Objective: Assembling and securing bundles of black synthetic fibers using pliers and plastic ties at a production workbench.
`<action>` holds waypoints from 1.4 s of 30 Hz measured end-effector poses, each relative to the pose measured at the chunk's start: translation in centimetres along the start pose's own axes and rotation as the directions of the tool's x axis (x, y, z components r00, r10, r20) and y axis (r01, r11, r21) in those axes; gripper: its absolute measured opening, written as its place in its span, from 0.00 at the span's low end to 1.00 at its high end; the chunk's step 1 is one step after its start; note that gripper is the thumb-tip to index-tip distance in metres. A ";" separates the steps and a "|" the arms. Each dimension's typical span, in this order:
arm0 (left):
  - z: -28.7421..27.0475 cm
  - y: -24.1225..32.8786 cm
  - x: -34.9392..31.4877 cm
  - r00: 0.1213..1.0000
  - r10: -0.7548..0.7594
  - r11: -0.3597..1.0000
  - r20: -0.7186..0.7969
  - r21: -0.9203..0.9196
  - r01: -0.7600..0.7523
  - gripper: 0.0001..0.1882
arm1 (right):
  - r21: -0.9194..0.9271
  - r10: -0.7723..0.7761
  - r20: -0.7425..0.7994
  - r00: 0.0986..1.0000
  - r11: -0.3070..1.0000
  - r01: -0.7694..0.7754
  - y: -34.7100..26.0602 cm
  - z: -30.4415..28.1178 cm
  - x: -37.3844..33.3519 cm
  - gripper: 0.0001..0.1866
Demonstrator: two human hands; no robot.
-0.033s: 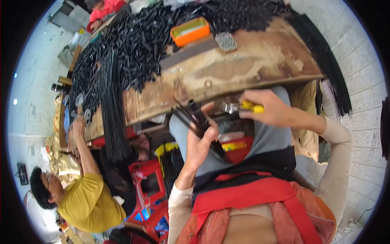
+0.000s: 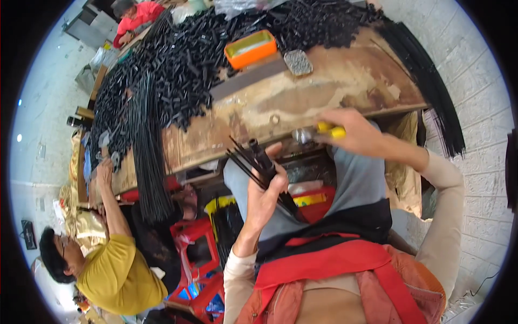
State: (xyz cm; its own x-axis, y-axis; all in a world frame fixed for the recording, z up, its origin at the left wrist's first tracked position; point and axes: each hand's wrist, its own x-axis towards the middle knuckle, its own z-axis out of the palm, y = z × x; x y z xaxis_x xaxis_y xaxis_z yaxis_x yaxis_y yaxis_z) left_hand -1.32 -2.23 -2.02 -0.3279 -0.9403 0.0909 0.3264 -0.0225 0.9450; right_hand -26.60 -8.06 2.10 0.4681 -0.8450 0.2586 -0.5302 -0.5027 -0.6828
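Note:
My left hand (image 2: pixel 263 200) is closed around several thin black rods (image 2: pixel 241 157) and a short, thicker black tube (image 2: pixel 263 162), all leaning up and to the left above my lap. The fingers hide part of the bundle. In my right hand (image 2: pixel 357 136) are pliers with yellow handles (image 2: pixel 338 132); their metal head (image 2: pixel 304 135) points left, at the table's near edge. The jaws are blurred, so whether they grip anything cannot be made out. A gap separates the pliers from the tube.
Across the wooden table (image 2: pixel 318 100) spreads a heap of black pieces (image 2: pixel 178 65). An orange tray (image 2: pixel 251 54) and a small container of metal bits (image 2: pixel 298 62) stand beyond my hands. Long black rods (image 2: pixel 148 156) overhang the edge. A co-worker in yellow (image 2: pixel 121 275) works at left.
My right hand has lifted the pliers a little away from me, toward the table edge. My left hand keeps its hold on the rods and tube, nearly in place. The view has shifted slightly.

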 end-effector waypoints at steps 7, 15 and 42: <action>0.1 -0.6 1.6 0.996 -0.083 0.996 -0.011 -0.032 0.083 0.24 | -0.578 0.036 -0.083 0.996 0.813 -0.078 10.4 -3.0 11.5 0.12; -0.1 -0.4 2.3 0.989 -0.128 0.992 -0.078 -0.018 0.127 0.16 | -0.537 0.130 -0.123 0.984 0.825 -0.176 12.2 -3.0 14.9 0.11; 1.9 1.2 -4.1 0.988 0.129 0.992 0.081 -0.015 -0.128 0.44 | 0.807 0.296 0.028 0.955 0.557 -0.196 -9.5 5.3 -4.9 0.07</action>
State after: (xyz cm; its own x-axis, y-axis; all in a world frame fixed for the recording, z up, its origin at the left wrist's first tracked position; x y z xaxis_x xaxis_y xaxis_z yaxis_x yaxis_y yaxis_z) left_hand -1.20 2.23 -0.64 -0.3540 -0.9046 0.2375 0.3793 0.0932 0.9206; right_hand -20.07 1.78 3.66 0.3094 -0.9506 0.0256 0.1833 0.0332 -0.9825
